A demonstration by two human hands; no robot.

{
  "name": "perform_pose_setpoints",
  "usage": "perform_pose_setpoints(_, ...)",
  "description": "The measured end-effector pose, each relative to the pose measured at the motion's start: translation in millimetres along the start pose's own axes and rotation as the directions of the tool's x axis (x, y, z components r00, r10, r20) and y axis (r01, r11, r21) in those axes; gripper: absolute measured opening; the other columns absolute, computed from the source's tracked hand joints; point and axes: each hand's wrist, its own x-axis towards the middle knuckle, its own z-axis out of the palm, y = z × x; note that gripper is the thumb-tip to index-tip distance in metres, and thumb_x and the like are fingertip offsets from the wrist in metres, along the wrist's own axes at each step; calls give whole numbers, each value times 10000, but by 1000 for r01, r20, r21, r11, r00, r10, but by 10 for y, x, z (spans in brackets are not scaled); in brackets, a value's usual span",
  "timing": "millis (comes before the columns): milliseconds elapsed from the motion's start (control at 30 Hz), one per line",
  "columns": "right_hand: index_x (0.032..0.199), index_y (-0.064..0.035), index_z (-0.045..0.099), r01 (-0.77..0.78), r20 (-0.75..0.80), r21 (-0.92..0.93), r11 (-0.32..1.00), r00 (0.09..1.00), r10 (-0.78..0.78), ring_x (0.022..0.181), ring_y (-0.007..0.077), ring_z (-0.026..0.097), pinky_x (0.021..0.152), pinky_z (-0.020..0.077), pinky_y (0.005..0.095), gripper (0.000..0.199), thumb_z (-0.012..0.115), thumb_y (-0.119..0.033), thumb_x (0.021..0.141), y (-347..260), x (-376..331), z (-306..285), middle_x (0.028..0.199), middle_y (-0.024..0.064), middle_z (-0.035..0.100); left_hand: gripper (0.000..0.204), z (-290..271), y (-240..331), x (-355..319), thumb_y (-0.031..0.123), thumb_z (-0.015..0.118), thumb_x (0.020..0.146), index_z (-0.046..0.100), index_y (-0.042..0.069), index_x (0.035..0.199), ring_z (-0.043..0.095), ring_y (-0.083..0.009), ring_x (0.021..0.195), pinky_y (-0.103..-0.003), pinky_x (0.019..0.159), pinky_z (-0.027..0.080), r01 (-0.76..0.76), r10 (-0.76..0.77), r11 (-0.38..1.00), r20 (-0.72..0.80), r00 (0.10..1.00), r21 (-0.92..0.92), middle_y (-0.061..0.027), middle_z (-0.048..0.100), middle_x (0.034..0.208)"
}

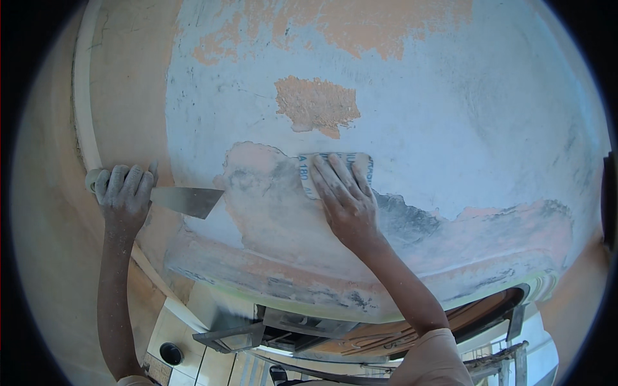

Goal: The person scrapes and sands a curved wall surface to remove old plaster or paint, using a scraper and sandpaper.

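My left hand [125,199] is wrapped round the handle of a putty knife [188,201]. Its wide metal blade points right, near the left side of a patched wall [418,109]. Against the wall, my right hand [344,202] presses a white sheet of sandpaper [305,172] with blue print, its fingers stretched over the sheet. Pale dust coats the fingers of both hands. Around the sandpaper lies a smoothed pinkish and grey patch [270,209]. Above it is a rough peach-coloured patch [317,104] with ragged edges.
A raised curved moulding [309,275] runs along the lower edge of the wall. Below are a dark window-like frame [232,338], a brown wooden panel [450,325], a black bucket [171,353] on the tiled floor, and a rough wooden frame [502,357] at lower right.
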Motion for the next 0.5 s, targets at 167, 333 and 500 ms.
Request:
perform_pose_setpoints(167,1267,-81,479,-59,-127,-53,997,991,52,1294,290,347,1072,268,470,414,510,-67,855,151,495,-102,1351,103,441,282,106,76,41,126,691,752,453,127,600,466,-137,611,-322,607,334,13,-14,1000,-44,999,-10,17,413,608)
perform_pose_setpoints(333,1241,-94,509,42,66,88,995,997,-48,1288,239,363,1067,298,438,407,524,-51,837,-114,-190,88,1370,70,421,287,56,16,28,137,685,758,448,126,596,469,-138,613,-327,610,333,-3,3,1000,-43,999,6,15,415,609)
perform_pose_setpoints(500,1257,-64,499,-330,-411,-89,940,872,267,1285,331,355,1071,240,488,400,488,-34,859,372,575,-245,1332,111,466,297,72,77,34,141,688,756,440,131,593,467,-141,608,-325,609,331,15,-15,1000,-41,999,3,12,402,595)
